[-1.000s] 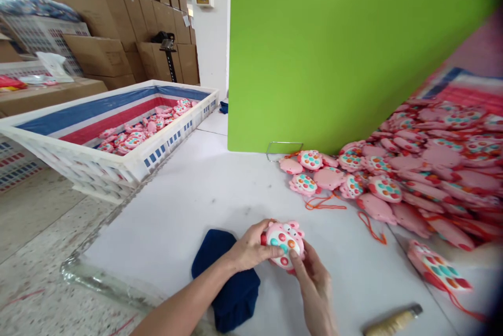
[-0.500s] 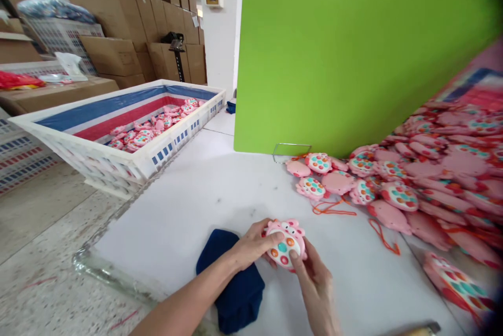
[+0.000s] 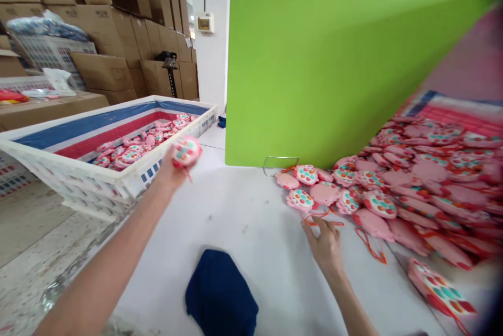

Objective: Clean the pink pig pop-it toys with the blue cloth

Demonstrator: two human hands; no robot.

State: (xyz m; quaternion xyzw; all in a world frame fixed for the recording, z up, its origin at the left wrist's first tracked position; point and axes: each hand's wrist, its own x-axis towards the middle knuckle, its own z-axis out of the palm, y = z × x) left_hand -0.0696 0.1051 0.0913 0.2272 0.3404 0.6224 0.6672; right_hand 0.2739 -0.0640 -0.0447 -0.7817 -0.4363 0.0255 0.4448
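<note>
The navy cloth (image 3: 221, 294) lies nearest. The right hand (image 3: 327, 244), fingers slightly parted, is at an orange cord (image 3: 323, 220) beside the pile (image 3: 416, 179). Farther off, the left hand (image 3: 171, 169) grips a pink toy (image 3: 186, 151), blurred, fingers closed round it, by the basket's (image 3: 135, 176) near rim.

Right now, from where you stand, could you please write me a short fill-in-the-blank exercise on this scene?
The ____ hand holds a pink toy. The large panel behind the tabletop is coloured ____. The lining of the white plastic basket is striped blue, white and ____. The brown cartons are stacked ____ the basket.

Missing words: left; green; red; behind.
</note>
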